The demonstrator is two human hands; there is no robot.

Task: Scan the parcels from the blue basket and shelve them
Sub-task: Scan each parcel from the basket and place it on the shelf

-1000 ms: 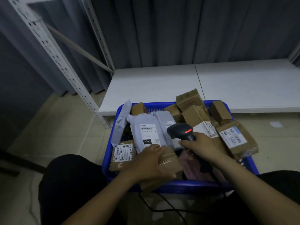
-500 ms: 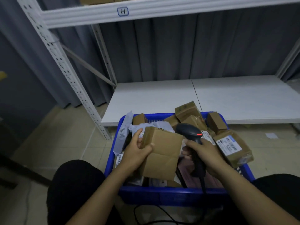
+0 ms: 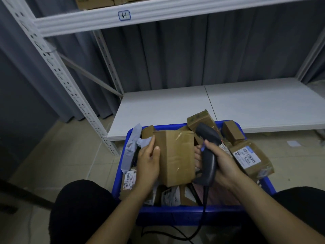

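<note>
Head view gave me the white metal shelving rack [image 3: 175,106], its low board lying behind the blue plastic basket [image 3: 193,213], which was heaped with parcels. Upright over the middle of that heap was a brown cardboard box sealed with glossy clear tape [image 3: 175,159]. The left hand [image 3: 147,164] clamped its left edge, thumb on the near face and fingers behind. The right hand [image 3: 223,164] was wrapped round the grip of the dark grey corded barcode scanner [image 3: 209,155], just beside the box's right edge; I could not tell whether those fingers touched the cardboard. I judged the box light, since one hand seemed to carry it, and stiff enough to pinch at an edge, though its creased face might dent. The tape looked slick, so bare cardboard near the corners seemed the safer hold. No label faced me.
</note>
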